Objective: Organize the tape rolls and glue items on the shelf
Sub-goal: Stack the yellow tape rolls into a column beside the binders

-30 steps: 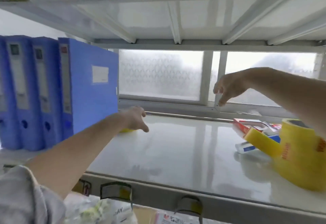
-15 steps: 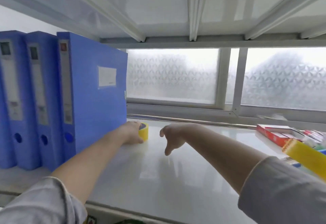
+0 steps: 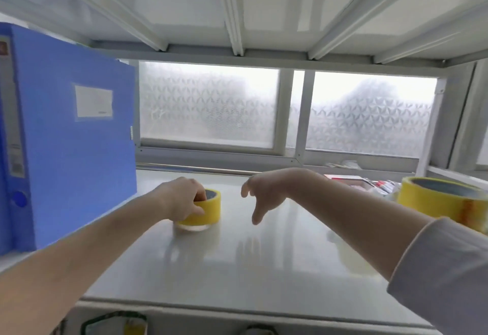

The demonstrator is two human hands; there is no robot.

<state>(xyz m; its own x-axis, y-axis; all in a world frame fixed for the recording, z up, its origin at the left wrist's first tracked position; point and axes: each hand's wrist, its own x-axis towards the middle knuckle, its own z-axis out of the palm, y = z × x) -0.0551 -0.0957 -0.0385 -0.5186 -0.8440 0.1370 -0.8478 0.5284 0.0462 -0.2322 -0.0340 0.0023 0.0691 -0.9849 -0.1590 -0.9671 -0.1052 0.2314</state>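
A small yellow tape roll (image 3: 206, 210) lies flat on the white shelf (image 3: 237, 268), a little right of the blue binders. My left hand (image 3: 182, 200) grips it, fingers inside its core and thumb on the outer wall. My right hand (image 3: 264, 194) hovers just to the right of it, fingers spread and pointing down, holding nothing. A larger yellow tape roll (image 3: 438, 200) stands at the right edge. Behind it lie a red box (image 3: 343, 178) and small glue items (image 3: 383, 185), partly hidden by my right arm.
Blue binders (image 3: 74, 155) stand upright at the left of the shelf. A frosted window (image 3: 211, 105) closes the back. The upper shelf's underside (image 3: 237, 4) hangs low overhead. Items on the lower shelf (image 3: 116, 324) show below the front edge.
My left hand has drawn the small tape roll out from beside the binder toward the shelf's middle. My right hand came down from the window to beside it. The camera moved closer.
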